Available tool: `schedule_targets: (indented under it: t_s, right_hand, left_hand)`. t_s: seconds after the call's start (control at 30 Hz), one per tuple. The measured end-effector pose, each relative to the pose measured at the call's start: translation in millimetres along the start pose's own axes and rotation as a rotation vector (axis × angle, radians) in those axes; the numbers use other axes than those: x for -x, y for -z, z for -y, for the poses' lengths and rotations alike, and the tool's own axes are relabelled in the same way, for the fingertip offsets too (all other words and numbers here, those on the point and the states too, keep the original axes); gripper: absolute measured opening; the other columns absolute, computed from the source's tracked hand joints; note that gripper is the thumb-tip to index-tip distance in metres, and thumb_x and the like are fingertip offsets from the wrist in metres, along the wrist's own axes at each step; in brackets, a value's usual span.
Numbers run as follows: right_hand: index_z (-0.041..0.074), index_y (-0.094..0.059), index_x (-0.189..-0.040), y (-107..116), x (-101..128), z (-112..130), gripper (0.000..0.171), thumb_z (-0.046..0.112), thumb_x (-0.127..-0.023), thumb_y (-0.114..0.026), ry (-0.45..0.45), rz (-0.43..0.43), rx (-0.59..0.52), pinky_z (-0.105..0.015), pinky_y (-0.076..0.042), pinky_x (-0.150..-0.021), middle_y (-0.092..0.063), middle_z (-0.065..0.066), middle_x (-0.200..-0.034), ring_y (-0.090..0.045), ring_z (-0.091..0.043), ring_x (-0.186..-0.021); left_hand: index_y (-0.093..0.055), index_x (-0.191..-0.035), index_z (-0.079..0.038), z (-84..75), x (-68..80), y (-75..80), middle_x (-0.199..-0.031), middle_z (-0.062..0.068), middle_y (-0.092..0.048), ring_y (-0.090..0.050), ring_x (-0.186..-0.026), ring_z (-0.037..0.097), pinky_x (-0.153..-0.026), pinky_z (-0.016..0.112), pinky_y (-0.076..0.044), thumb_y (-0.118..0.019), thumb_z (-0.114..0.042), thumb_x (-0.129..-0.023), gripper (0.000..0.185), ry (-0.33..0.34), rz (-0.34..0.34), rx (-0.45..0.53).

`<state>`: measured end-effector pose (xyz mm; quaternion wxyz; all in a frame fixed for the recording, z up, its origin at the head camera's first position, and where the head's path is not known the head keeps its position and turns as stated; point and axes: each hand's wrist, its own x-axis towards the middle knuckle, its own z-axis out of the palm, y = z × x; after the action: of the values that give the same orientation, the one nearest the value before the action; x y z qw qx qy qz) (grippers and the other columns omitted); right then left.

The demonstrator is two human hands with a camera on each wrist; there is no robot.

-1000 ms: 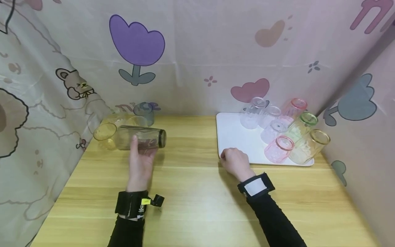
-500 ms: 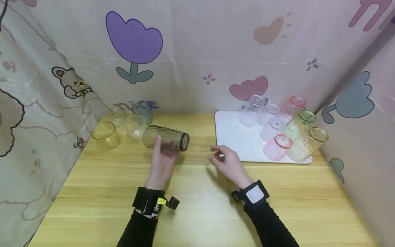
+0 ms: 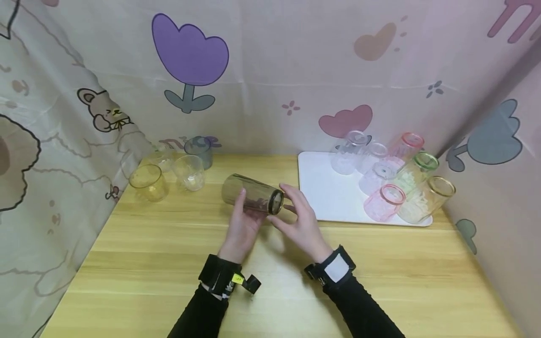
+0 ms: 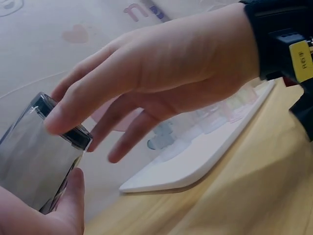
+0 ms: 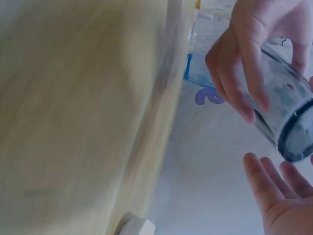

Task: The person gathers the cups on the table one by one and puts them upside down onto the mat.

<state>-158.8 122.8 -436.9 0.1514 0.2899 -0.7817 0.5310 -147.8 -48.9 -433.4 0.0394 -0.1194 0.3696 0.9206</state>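
- We see the left hand (image 3: 243,220) gripping a smoky grey glass (image 3: 252,194) with its fingers and thumb curled around the body, holding it on its side above the desk (image 3: 270,277), roughly at the middle, with its rim turned toward the right.
- In the left wrist view the thumb lies under the glass (image 4: 34,161) and the rim shows as a dark ring.
- We see the right hand (image 3: 297,220) open, fingers straight and spread, right at the rim of the glass; whether the fingertips touch it we cannot tell.
- In the right wrist view the glass (image 5: 286,115) sits between the left fingers (image 5: 239,73) above and the right hand's open fingers (image 5: 274,191) below.
- At the far left of the desk we see a yellow cup (image 3: 148,182), a clear cup (image 3: 189,172) and a grey cup (image 3: 198,151) standing upright, well apart from the hands.
- To the right lies a white tray (image 3: 323,192), just beside the right hand, carrying 7 glasses, among them a pink glass (image 3: 383,203), a green glass (image 3: 416,171) and an amber glass (image 3: 428,199).
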Motion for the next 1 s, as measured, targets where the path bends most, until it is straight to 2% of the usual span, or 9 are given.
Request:
schedule_targets:
  t_s: [0.2,0.37,0.53,0.77,0.93,1.0]
  right_hand:
    - [0.002,-0.048,-0.151,-4,1,-2,0.090,0.001,-0.073,-0.092,0.087,-0.042,0.086,-0.038,-0.047,-0.113,-0.050,-0.016,-0.153,-0.051,-0.033,-0.139]
    - [0.001,-0.052,-0.147,-1,1,-1,0.088,0.001,-0.070,-0.093,0.120,-0.061,0.123,-0.037,-0.040,-0.119,-0.053,-0.015,-0.150,-0.052,-0.033,-0.139]
    - [0.001,-0.056,-0.144,6,0,-1,0.084,-0.003,-0.069,-0.093,0.113,-0.076,0.098,-0.034,-0.045,-0.114,-0.056,-0.014,-0.148,-0.054,-0.033,-0.136]
    - [0.001,-0.056,-0.143,20,-9,5,0.081,-0.009,-0.070,-0.091,0.034,-0.124,0.004,-0.034,-0.059,-0.095,-0.057,-0.019,-0.146,-0.060,-0.033,-0.128]
    - [-0.008,-0.055,-0.140,33,-21,10,0.079,-0.014,-0.069,-0.089,0.019,-0.179,0.026,-0.041,-0.060,-0.092,-0.058,-0.025,-0.142,-0.062,-0.037,-0.120]
    - [-0.008,-0.056,-0.139,40,-26,13,0.078,-0.014,-0.069,-0.089,0.026,-0.192,0.046,-0.038,-0.060,-0.092,-0.059,-0.024,-0.141,-0.062,-0.035,-0.120]
  left_hand:
    - [-0.039,-0.144,-0.010,9.3,0.4,-4.1,-0.122,0.004,-0.053,-0.061,-0.099,0.013,-0.082,0.018,-0.056,-0.054,-0.054,-0.104,0.061,0.019,0.037,-0.026]
    - [-0.039,-0.144,-0.007,14.1,0.1,-6.3,-0.125,0.006,-0.053,-0.062,-0.100,0.014,-0.081,0.018,-0.056,-0.054,-0.053,-0.104,0.063,0.031,0.065,-0.053]
    - [-0.043,-0.143,-0.006,15.5,-1.2,-6.8,-0.123,0.006,-0.057,-0.063,-0.100,0.014,-0.083,0.019,-0.057,-0.057,-0.055,-0.102,0.066,0.036,0.085,-0.082]
    - [-0.047,-0.142,-0.004,18.6,-4.4,-8.3,-0.121,0.006,-0.063,-0.068,-0.102,0.017,-0.096,0.031,-0.058,-0.055,-0.066,-0.097,0.077,0.027,0.174,-0.118]
    - [-0.053,-0.136,-0.006,20.7,-10.1,-12.0,-0.123,0.009,-0.065,-0.069,-0.107,0.020,-0.106,0.046,-0.054,-0.055,-0.066,-0.099,0.070,0.010,0.193,-0.246]
    - [-0.054,-0.134,-0.005,21.8,-13.6,-14.1,-0.127,0.014,-0.064,-0.068,-0.107,0.021,-0.108,0.051,-0.051,-0.053,-0.061,-0.102,0.065,-0.004,0.181,-0.316]
